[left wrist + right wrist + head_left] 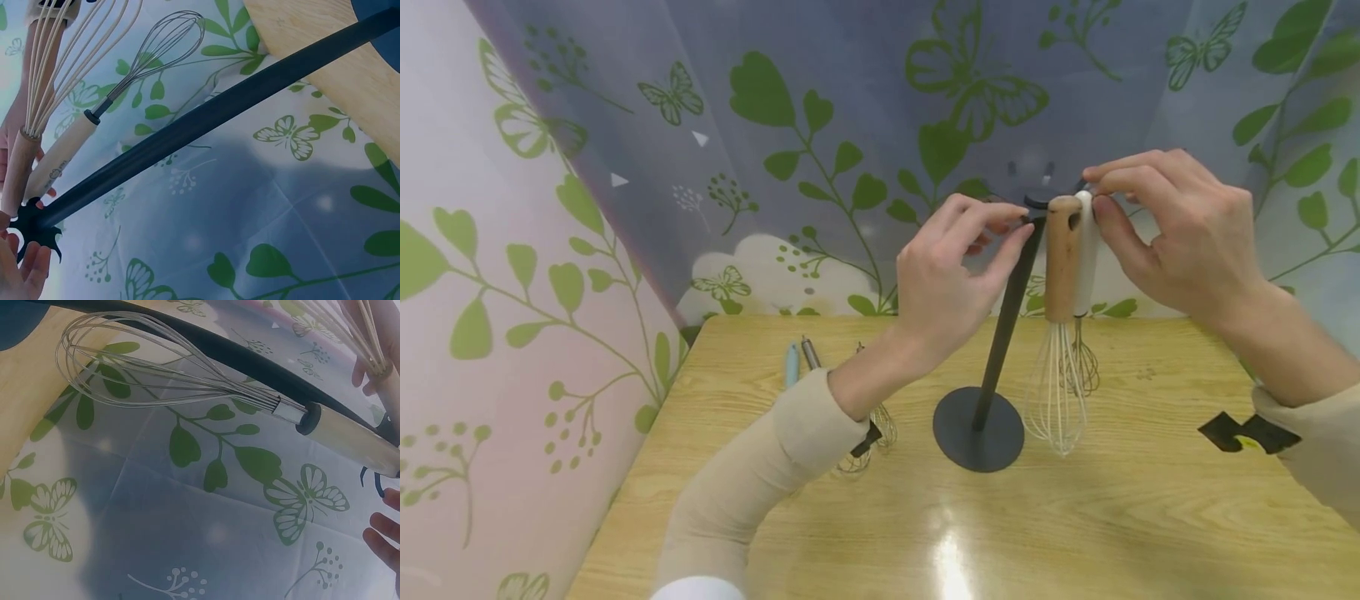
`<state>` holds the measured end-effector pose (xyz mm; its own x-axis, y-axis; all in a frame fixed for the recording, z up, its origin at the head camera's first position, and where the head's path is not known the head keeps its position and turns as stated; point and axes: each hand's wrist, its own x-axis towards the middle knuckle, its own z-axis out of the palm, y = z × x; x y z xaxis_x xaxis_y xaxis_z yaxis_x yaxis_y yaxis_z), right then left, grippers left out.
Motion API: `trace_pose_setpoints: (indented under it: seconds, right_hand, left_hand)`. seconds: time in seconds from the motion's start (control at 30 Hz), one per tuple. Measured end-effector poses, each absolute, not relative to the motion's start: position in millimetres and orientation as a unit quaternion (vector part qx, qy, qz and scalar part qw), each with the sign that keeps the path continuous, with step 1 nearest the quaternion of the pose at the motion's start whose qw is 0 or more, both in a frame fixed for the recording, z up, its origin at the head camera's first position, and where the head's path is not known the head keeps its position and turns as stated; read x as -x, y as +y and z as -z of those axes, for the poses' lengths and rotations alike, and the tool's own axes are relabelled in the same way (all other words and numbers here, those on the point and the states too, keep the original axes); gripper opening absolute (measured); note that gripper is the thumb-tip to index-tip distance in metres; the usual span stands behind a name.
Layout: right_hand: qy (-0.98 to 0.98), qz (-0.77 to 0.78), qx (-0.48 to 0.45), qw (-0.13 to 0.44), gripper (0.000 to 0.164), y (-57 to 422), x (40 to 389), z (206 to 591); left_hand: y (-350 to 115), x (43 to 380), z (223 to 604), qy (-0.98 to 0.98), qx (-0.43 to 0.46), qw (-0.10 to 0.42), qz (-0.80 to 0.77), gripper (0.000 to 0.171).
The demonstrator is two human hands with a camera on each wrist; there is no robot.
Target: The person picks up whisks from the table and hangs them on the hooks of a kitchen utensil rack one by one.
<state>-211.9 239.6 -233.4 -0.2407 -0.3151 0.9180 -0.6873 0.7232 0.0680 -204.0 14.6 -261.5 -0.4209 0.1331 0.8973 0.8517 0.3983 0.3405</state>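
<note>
A black stand [1006,333] with a round base and a hooked top rises from the table. Thumb and index finger of my left hand [951,267] pinch a hook on the stand's left side. From the right side of the top hangs a whisk with a brown wooden handle [1062,267], its wire loops pointing down. Just behind it is a smaller whisk with a white handle [1086,258], also loops down. My right hand [1187,225] pinches this whisk's upper end, beside the hook. In the left wrist view, the hooked top [31,225] is partly covered by fingers.
On the wooden table [1112,517], left of the base, lie a blue-handled utensil [792,367], a metal handle [809,352] and wire whisk loops [886,427], partly hidden by my left forearm. Behind the table hangs a leaf-and-butterfly patterned cloth [850,108].
</note>
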Motion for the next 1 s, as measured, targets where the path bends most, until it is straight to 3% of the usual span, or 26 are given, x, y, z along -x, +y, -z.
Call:
trace_pose_setpoints:
  seconds: [0.27,1.0]
  right_hand:
    - [-0.768,-0.178,-0.326,0.521,0.036,240,211,234]
    - [-0.763,-0.181,-0.33,0.525,0.037,239,212,235]
  left_hand:
    - [6,205,266,-0.713,0.327,0.388,0.484,0.025]
    - [-42,222,300,-0.739,0.217,0.276,0.575,0.026]
